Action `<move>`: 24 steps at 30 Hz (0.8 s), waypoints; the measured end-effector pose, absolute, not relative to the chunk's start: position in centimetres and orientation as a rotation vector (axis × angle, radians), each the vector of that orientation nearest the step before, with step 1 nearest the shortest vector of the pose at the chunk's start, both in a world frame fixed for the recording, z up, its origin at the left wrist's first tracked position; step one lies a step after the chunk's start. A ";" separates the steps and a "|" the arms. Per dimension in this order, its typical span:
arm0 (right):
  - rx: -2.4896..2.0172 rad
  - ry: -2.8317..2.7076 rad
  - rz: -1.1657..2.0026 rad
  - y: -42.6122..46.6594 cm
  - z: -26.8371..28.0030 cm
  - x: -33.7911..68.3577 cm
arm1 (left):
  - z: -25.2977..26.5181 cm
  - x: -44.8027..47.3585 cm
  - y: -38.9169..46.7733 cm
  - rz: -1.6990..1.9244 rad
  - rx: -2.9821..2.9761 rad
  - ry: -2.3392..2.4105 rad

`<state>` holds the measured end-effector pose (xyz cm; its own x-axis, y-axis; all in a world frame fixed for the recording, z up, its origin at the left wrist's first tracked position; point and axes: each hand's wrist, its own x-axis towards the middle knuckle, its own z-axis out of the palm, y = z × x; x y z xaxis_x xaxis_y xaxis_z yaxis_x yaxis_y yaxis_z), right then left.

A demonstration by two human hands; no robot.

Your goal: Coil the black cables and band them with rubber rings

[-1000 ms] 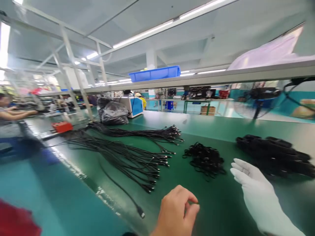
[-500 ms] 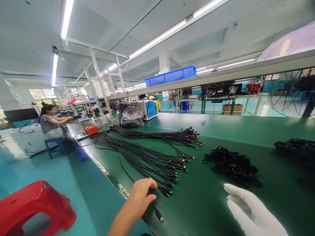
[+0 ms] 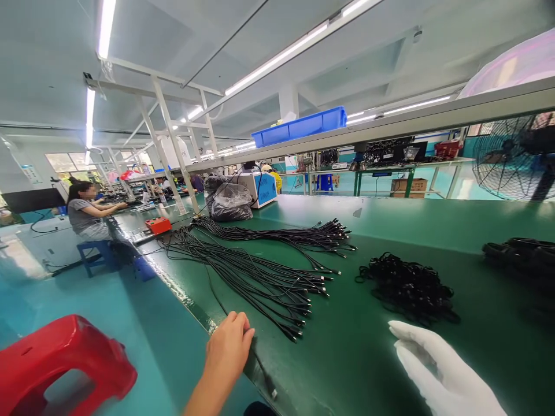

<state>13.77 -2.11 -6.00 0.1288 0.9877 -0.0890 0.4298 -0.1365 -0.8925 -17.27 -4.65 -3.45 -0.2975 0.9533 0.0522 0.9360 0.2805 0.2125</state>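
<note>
My bare left hand (image 3: pixel 229 349) is closed around a single black cable (image 3: pixel 261 365) at the near edge of the green table. The cable's plug end hangs out past my fingers towards me, and its other part runs back to the bundle. Just beyond this hand, a fanned bundle of black cables (image 3: pixel 243 277) lies with its metal plugs facing right. My right hand (image 3: pixel 437 367), in a white glove, hovers over the table with thumb and fingers slightly apart and nothing visible between them. A heap of black loops, like ties or bands (image 3: pixel 410 286), lies just beyond it.
A second cable bundle (image 3: pixel 277 234) lies farther back. Behind it stand a plastic bag (image 3: pixel 232 202) and a blue-and-white machine (image 3: pixel 262 189). Dark coils (image 3: pixel 520 260) sit at the right. A red plastic stool (image 3: pixel 73 352) is at lower left. A seated person (image 3: pixel 89 211) works farther off.
My left hand has moved slightly left and closed on the single cable, pulling its plug end a little left and nearer. My gloved right hand is almost still.
</note>
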 end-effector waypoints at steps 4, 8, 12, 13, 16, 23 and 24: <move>-1.686 -1.379 1.007 -2.1 -6.0 13.9 | -3.8 -16.2 -4.6 0.407 1.913 2.247; -1.661 -1.407 1.010 -2.2 -5.9 13.8 | -3.7 -16.5 -3.3 0.509 1.975 2.199; -1.678 -1.423 0.995 -2.0 -5.8 13.8 | -3.9 -17.5 -1.4 0.559 2.050 2.191; -1.680 -1.427 0.996 -2.0 -5.8 13.8 | -3.9 -17.6 -1.0 0.553 2.086 2.141; -1.685 -1.421 1.012 -2.0 -5.9 14.0 | -3.7 -17.8 -0.1 0.545 2.177 1.966; -1.662 -1.419 1.033 -1.9 -6.2 14.0 | -1.5 -16.1 -0.8 0.741 2.258 1.753; -1.653 -1.406 1.045 -1.8 -6.3 13.9 | -1.4 -15.4 -1.2 0.736 2.274 1.707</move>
